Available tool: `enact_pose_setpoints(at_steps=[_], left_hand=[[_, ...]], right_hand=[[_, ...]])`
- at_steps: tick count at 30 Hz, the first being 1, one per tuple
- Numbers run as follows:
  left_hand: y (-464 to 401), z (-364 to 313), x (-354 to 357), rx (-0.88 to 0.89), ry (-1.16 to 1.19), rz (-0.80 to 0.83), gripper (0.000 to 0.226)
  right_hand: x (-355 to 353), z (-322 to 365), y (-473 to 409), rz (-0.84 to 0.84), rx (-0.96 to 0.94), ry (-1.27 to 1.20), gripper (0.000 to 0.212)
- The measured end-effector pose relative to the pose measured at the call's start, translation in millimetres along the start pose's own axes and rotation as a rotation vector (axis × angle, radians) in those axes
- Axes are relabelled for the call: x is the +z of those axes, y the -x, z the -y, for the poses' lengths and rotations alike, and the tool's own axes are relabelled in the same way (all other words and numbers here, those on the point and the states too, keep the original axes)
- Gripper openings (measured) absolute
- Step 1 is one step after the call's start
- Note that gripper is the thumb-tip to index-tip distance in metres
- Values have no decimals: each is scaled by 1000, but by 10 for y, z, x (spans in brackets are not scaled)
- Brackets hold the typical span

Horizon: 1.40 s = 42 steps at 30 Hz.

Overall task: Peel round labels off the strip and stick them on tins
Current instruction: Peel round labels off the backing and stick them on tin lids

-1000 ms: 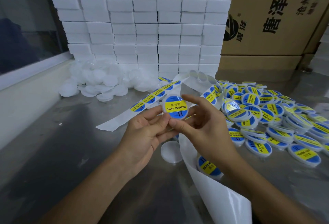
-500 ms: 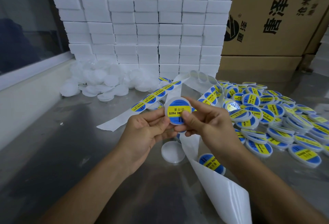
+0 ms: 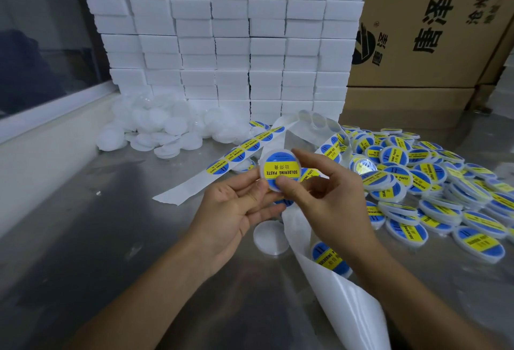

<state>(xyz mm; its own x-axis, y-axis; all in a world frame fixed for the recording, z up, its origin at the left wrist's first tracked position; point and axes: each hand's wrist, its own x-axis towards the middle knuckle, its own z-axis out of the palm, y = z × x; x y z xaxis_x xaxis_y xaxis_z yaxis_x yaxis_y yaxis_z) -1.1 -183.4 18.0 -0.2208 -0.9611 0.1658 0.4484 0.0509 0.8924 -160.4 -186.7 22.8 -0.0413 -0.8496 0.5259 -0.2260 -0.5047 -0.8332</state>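
Observation:
A round white tin bearing a blue and yellow "SOLDERING PASTE" label is held up between both hands over the metal table. My left hand pinches its lower left rim with thumb and fingers. My right hand pinches it from the right, thumb on the label's lower edge, forefinger arched over the top. The label strip runs from far centre toward the left, and its white backing curls down below my right wrist. A bare white tin lies on the table under my hands.
A heap of labelled tins covers the table at the right. Unlabelled white tins are piled at the far left, before a wall of white boxes. Cardboard cartons stand at the back right. A window ledge runs along the left.
The tin has turned in my hands so its label text now reads level. My right thumb has slid down onto the label's lower edge, and both hands have shifted slightly.

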Motion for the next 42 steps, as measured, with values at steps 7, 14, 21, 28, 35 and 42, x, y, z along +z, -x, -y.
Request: enact_pose_setpoints(at_steps=[7, 14, 21, 28, 35, 42], left_hand=[[15, 13, 1, -38, -77, 30, 37], [30, -17, -24, -43, -158, -6, 32], [25, 6, 7, 4, -144, -30, 40], [22, 9, 15, 58, -112, -46, 32], [33, 3, 24, 328, -648, -65, 28], [12, -82, -34, 410, -780, -116, 26]], right_hand=[[-9, 22, -24, 45, 41, 11, 54], [-46, 77, -54, 48, 53, -161, 14], [-29, 16, -40, 75, 32, -134, 15], [-26, 19, -19, 79, 31, -30, 43], [-66, -28, -5, 53, -190, 233, 47], [32, -6, 25, 114, -66, -40, 35]])
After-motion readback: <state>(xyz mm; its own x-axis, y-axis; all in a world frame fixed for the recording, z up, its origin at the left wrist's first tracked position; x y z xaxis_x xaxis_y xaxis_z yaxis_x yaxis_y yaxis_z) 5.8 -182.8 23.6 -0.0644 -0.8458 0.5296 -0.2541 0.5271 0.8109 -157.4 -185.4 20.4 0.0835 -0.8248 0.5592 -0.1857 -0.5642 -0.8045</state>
